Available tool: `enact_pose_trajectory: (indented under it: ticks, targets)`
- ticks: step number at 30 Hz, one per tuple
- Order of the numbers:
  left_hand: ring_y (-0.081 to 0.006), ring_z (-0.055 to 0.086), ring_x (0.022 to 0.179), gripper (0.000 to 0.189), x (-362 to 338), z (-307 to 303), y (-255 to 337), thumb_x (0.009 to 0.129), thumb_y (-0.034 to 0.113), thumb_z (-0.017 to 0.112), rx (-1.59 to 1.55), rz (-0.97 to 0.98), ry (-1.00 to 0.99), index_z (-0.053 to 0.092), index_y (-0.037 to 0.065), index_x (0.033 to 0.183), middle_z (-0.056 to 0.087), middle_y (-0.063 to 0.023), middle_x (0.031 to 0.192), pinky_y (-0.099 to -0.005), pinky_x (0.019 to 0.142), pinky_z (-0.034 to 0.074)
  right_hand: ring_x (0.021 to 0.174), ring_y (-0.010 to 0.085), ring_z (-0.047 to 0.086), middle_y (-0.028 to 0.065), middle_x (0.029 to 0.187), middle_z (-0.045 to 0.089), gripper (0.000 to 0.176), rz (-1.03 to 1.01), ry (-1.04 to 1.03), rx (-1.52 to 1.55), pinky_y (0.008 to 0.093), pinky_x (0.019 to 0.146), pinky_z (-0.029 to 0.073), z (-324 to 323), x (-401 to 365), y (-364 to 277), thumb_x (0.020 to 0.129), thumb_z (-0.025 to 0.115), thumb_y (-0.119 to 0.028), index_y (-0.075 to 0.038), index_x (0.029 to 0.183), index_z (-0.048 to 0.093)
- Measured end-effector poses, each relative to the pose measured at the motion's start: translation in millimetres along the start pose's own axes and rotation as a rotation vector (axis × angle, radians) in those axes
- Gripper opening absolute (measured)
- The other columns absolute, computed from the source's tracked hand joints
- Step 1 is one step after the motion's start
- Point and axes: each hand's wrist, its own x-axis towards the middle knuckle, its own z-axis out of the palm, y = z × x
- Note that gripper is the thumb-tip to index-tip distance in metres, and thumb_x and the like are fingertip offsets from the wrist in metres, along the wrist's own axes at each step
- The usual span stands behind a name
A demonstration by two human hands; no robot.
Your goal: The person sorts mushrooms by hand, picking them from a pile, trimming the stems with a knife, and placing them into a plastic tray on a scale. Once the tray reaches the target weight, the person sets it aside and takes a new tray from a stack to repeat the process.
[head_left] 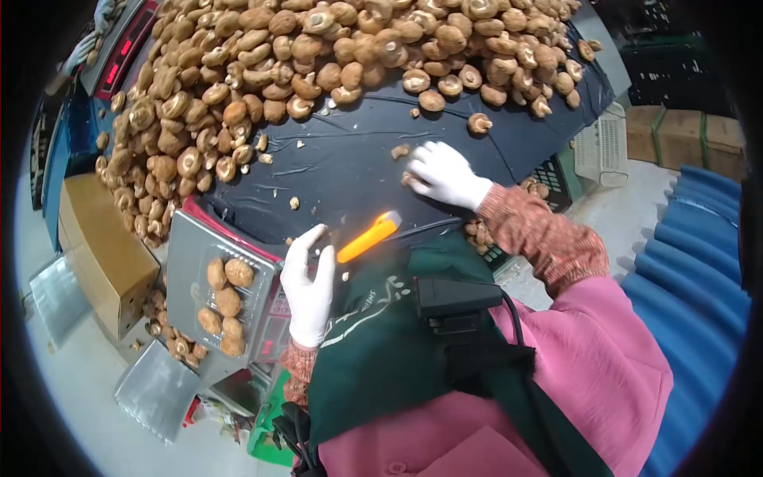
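A big heap of brown mushrooms covers the far and left parts of the dark table sheet. My right hand, in a white glove, lies low over the sheet with its fingers curled on a small brown piece, perhaps a mushroom. Near the table's front edge my left hand, gloved too, has thumb and fingers apart and holds nothing. An orange cutter lies just right of it. Several mushrooms rest in a clear tray on the scale, left of that hand.
A cardboard box and clear trays are at the left. Crates with mushrooms stand beyond my right arm. Blue corrugated material and boxes are at the right. Another person's gloved hand shows at the upper left.
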Motion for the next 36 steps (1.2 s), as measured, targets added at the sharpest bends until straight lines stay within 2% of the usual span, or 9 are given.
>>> enact_pose_trajectory:
  ticks: [3, 6, 9, 12, 16, 22, 28, 34, 36]
  targets:
    - [-0.0202, 0.064, 0.104, 0.032, 3.2, 2.4, 5.4, 0.093, 0.005, 0.063, -0.025, -0.012, -0.033, 0.064, 0.001, 0.124, 0.068, -0.0123, 0.116, -0.0320, 0.091, 0.050, 0.086, 0.0276, 0.059, 0.0064, 0.093, 0.060, 0.017, 0.151, -0.017, -0.092, 0.0386, 0.074, 0.048, -17.9, -82.0, 15.4, 0.077, 0.073, -0.018, -0.010, 0.089, 0.062]
    - [-0.0193, 0.063, 0.106, 0.032, 4.4, 6.6, 6.9, 0.093, 0.005, 0.062, -0.039, -0.029, -0.068, 0.063, 0.001, 0.125, 0.066, -0.0121, 0.119, -0.0312, 0.091, 0.049, 0.089, 0.0266, 0.062, 0.0066, 0.091, 0.063, 0.021, 0.385, -0.366, -0.255, 0.0414, 0.093, 0.047, -57.4, -126.7, 11.5, 0.077, 0.075, -0.022, -0.010, 0.092, 0.066]
    - [-0.0149, 0.062, 0.103, 0.032, 6.3, 11.7, 13.6, 0.094, 0.003, 0.061, -0.100, -0.096, -0.112, 0.063, 0.001, 0.126, 0.064, -0.0103, 0.120, -0.0263, 0.081, 0.053, 0.088, 0.0271, 0.063, 0.0065, 0.086, 0.064, 0.026, 0.409, -0.095, -0.194, 0.0446, 0.097, 0.043, -71.2, -128.9, 19.6, 0.079, 0.074, -0.034, -0.011, 0.090, 0.069]
    - [-0.0132, 0.061, 0.101, 0.032, 7.6, 17.0, 15.1, 0.093, 0.002, 0.062, -0.046, 0.000, -0.127, 0.063, 0.001, 0.126, 0.064, -0.0092, 0.120, -0.0239, 0.076, 0.053, 0.088, 0.0248, 0.064, 0.0056, 0.089, 0.067, 0.018, 0.503, 0.255, -0.136, 0.0388, 0.088, 0.047, -66.7, -83.2, 29.6, 0.083, 0.073, -0.026, -0.012, 0.094, 0.069]
    - [-0.0175, 0.062, 0.110, 0.031, 5.6, 17.7, 31.8, 0.093, 0.000, 0.059, -0.011, -0.057, -0.127, 0.063, -0.001, 0.124, 0.067, -0.0100, 0.118, -0.0301, 0.100, 0.046, 0.094, 0.0258, 0.063, 0.0059, 0.101, 0.066, 0.030, 0.318, 0.461, -0.169, 0.0376, 0.085, 0.048, -47.6, -5.3, 41.3, 0.081, 0.068, -0.015, -0.011, 0.111, 0.066]
    - [-0.0211, 0.064, 0.109, 0.032, -6.7, 17.7, 23.6, 0.093, 0.003, 0.062, 0.067, -0.036, -0.113, 0.063, 0.000, 0.124, 0.067, -0.0131, 0.118, -0.0326, 0.096, 0.049, 0.097, 0.0269, 0.060, 0.0078, 0.099, 0.063, 0.034, 0.127, 0.408, -0.172, 0.0395, 0.083, 0.048, -33.3, 19.1, 54.1, 0.082, 0.065, -0.014, -0.009, 0.115, 0.064]
    - [-0.0184, 0.064, 0.106, 0.030, -10.6, 25.0, 20.1, 0.093, 0.002, 0.060, -0.133, -0.219, -0.067, 0.064, -0.002, 0.123, 0.067, -0.0125, 0.115, -0.0314, 0.094, 0.050, 0.085, 0.0244, 0.062, 0.0043, 0.089, 0.063, 0.025, 0.326, -0.240, -0.160, 0.0366, 0.073, 0.047, -91.3, -108.0, 32.7, 0.084, 0.071, -0.024, -0.014, 0.106, 0.065]
    - [-0.0166, 0.063, 0.104, 0.029, 15.8, 49.6, 27.6, 0.092, 0.002, 0.063, -0.025, -0.050, -0.179, 0.064, -0.001, 0.121, 0.066, -0.0098, 0.115, -0.0293, 0.092, 0.049, 0.104, 0.0313, 0.060, 0.0100, 0.113, 0.062, 0.041, 0.472, 0.386, -0.045, 0.0403, 0.091, 0.050, -60.5, -79.7, 64.1, 0.084, 0.067, -0.014, -0.013, 0.125, 0.061]
    - [-0.0166, 0.063, 0.104, 0.030, 26.9, 54.8, 34.3, 0.091, 0.002, 0.065, 0.064, 0.079, -0.211, 0.065, -0.001, 0.121, 0.066, -0.0095, 0.114, -0.0292, 0.092, 0.049, 0.110, 0.0323, 0.058, 0.0094, 0.120, 0.061, 0.044, 0.419, 0.352, 0.057, 0.0401, 0.095, 0.049, -27.3, -70.3, 85.7, 0.083, 0.067, -0.012, -0.013, 0.127, 0.060]
